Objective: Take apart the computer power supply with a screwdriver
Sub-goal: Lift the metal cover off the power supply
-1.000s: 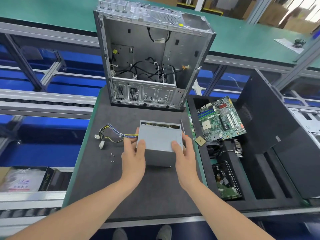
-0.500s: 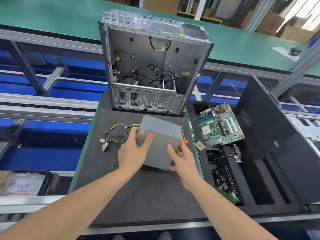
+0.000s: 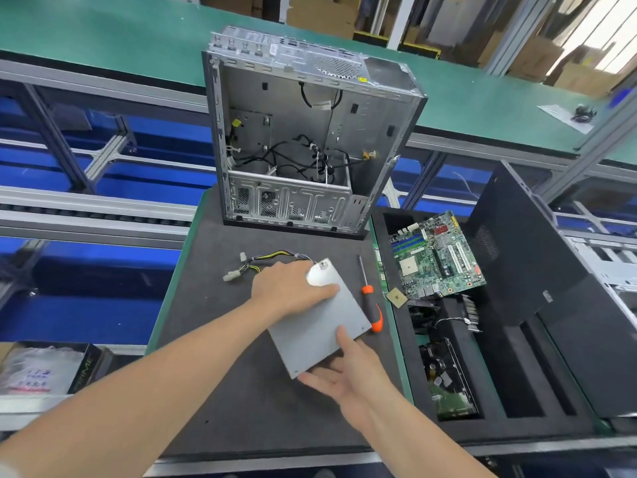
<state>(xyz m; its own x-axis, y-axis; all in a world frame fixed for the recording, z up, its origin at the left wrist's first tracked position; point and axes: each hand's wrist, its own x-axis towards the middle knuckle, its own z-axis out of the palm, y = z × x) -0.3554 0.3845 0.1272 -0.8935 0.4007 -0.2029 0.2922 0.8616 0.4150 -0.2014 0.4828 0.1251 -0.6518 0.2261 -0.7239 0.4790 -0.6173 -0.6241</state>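
Our left grip (image 3: 289, 288) clasps the far corner of the power supply (image 3: 317, 326), held askew over the desk (image 3: 241, 419). Our right grip (image 3: 344, 377) is released, fingers straight at the near corner, thumb on top. The screwdriver (image 3: 370, 305) lies just right of both grips, and the wire harness (image 3: 272, 258) trails beyond the left grip.

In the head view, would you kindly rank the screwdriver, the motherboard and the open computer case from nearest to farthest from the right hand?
From the right hand, at the power supply's near edge:
1. screwdriver, just beyond, slightly right.
2. motherboard, farther off to the right.
3. computer case, standing at the back.
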